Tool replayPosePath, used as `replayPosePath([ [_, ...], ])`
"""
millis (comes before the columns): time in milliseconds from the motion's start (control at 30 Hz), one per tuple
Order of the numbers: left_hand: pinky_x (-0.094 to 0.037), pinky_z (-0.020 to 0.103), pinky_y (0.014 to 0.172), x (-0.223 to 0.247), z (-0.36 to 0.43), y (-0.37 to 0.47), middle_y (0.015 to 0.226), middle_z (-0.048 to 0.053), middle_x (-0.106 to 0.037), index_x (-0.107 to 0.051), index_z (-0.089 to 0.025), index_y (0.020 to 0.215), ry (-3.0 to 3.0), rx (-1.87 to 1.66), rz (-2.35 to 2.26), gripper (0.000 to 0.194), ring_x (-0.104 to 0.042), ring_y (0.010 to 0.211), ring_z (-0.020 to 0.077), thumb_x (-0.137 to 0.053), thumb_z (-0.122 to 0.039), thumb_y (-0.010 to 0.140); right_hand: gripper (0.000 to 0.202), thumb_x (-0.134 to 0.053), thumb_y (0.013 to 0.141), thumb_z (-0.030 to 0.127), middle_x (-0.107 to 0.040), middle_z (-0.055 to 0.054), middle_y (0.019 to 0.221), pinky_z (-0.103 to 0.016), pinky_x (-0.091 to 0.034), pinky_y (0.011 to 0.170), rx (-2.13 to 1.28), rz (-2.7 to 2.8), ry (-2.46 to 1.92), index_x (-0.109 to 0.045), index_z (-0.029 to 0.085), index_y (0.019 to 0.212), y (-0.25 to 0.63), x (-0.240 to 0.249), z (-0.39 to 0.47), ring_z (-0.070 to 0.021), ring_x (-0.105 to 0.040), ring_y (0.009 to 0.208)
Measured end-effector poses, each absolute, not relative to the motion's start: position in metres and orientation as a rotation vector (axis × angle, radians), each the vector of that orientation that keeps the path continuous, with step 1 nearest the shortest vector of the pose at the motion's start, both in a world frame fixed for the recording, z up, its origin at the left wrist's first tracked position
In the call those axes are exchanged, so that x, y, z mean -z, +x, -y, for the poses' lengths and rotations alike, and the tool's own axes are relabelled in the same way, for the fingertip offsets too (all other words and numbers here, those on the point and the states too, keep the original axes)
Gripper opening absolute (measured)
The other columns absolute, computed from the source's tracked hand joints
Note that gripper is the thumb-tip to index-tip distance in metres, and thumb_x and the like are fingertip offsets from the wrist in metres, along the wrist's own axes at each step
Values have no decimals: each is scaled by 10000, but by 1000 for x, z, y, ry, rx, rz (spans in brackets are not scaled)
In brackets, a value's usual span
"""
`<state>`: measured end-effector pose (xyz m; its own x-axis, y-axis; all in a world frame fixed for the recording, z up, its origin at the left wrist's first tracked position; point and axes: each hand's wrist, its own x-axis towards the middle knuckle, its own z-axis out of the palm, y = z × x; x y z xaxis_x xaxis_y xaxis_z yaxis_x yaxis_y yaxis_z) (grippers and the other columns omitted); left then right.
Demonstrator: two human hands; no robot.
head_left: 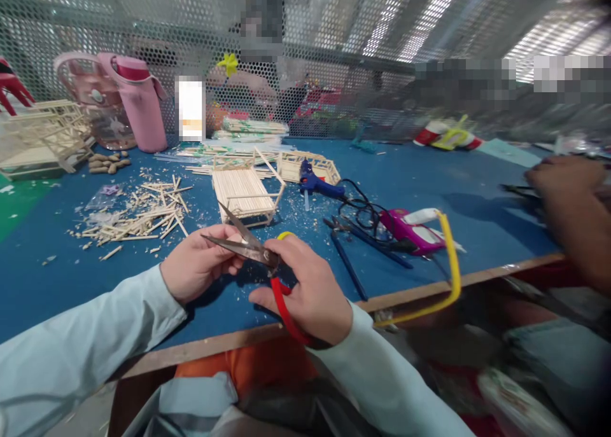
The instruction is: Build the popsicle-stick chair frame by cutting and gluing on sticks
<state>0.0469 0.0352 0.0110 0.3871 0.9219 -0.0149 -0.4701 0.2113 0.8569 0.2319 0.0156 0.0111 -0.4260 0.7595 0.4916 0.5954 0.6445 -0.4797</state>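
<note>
My right hand (317, 291) grips scissors (260, 252) with red handles, their blades spread apart and pointing left. My left hand (198, 262) is closed in a pinch right behind the blades; whatever its fingers hold is hidden or too small to name. Just beyond the hands stands a small bed-like model (243, 186) built of thin wooden sticks. A second stick model (312, 165) lies behind it. Left of these, a loose pile of cut sticks (157, 214) and crumbs is scattered over the blue tabletop (214, 316).
A blue glue gun (317, 184), blue-handled pliers (367, 241) and a magenta tool (410, 230) with a yellow strip lie to the right. At the back left stand a pink bottle (143, 109), peanuts (107, 163) and another stick model (41, 138). Another person's hand (568, 182) is at far right.
</note>
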Motion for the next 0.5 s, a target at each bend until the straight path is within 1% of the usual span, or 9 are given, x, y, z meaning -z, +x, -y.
replayPosePath([
  [133,-427,151,451,-11,-34,47,497,-3,-576,-609,-118,559,835,-1047,-620,321,-510,452,60,-871,-304,572,502,-634,768,590,-625,-69,787,-313,-477,653,-183,2136,-1014,-633,137,982,231,-8,-18,-186,-564,729],
  [233,-439,142,449,-12,-33,47,491,0,-596,-644,-116,569,798,-1031,-647,331,-523,439,56,-892,-331,527,422,-634,790,554,-640,-49,729,-272,-467,617,-169,2108,-986,-654,152,920,232,-4,-19,-160,-571,672],
  [333,-440,133,440,-14,-33,48,511,3,-620,-661,-114,572,773,-1019,-681,346,-533,431,48,-901,-351,498,351,-634,809,514,-653,-25,700,-230,-457,597,-259,2093,-984,-656,170,871,231,-3,-18,-124,-566,617],
  [433,-436,124,440,-15,-35,48,534,-5,-630,-686,-120,618,765,-1066,-729,328,-535,437,39,-900,-341,503,365,-639,793,524,-613,6,640,-209,-435,523,-341,1996,-1125,-647,173,895,233,-6,-15,-99,-499,521],
  [500,-438,120,451,-14,-37,48,550,-10,-634,-703,-127,661,786,-1109,-773,331,-536,452,34,-896,-350,510,363,-636,789,491,-600,17,620,-209,-433,495,-362,1888,-1307,-630,170,960,242,-14,-9,-99,-484,491],
])
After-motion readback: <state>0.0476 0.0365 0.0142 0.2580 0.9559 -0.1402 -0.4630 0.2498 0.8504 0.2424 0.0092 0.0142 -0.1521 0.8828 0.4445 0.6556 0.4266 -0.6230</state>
